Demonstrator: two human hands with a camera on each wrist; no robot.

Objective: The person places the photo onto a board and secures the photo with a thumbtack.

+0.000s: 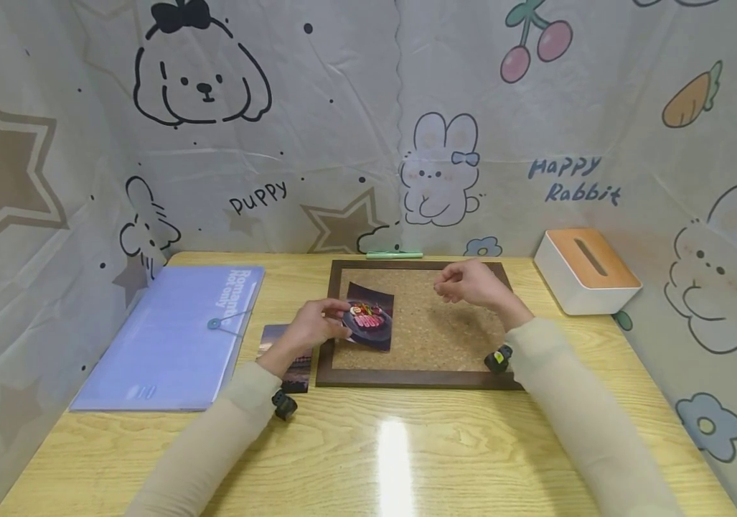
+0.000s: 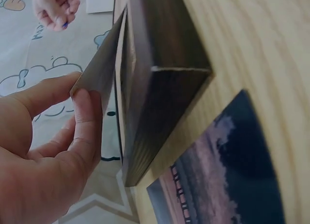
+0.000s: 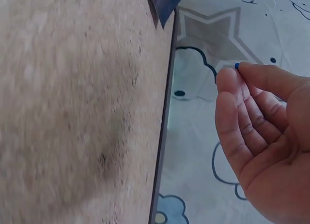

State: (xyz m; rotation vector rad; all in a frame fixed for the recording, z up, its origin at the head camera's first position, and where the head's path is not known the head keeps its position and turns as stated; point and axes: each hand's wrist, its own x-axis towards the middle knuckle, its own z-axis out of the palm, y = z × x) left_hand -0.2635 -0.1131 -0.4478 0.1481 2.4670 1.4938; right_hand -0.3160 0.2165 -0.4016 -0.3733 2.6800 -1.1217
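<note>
My left hand point(image 1: 312, 329) pinches a photo point(image 1: 368, 327) of a plate of sliced meat by its left edge, between thumb and fingers. The print is tilted, its near-hand edge lifted over the left part of a cork board point(image 1: 420, 337) with a dark brown frame. Above the board's right half, apart from its surface, my right hand point(image 1: 468, 282) pinches a small blue pin point(image 3: 237, 66); only a bit of blue shows between thumb and fingertip. A second photo point(image 2: 223, 180), with a purple dusk sky, lies on the table left of the board, partly under my left forearm.
A translucent blue document folder point(image 1: 161, 337) with a string tie lies at the left. Behind the board is a light green pen point(image 1: 394, 255). A white tissue box point(image 1: 584, 287) with a wooden lid stands at the back right. Printed curtains enclose the table point(image 1: 355, 459).
</note>
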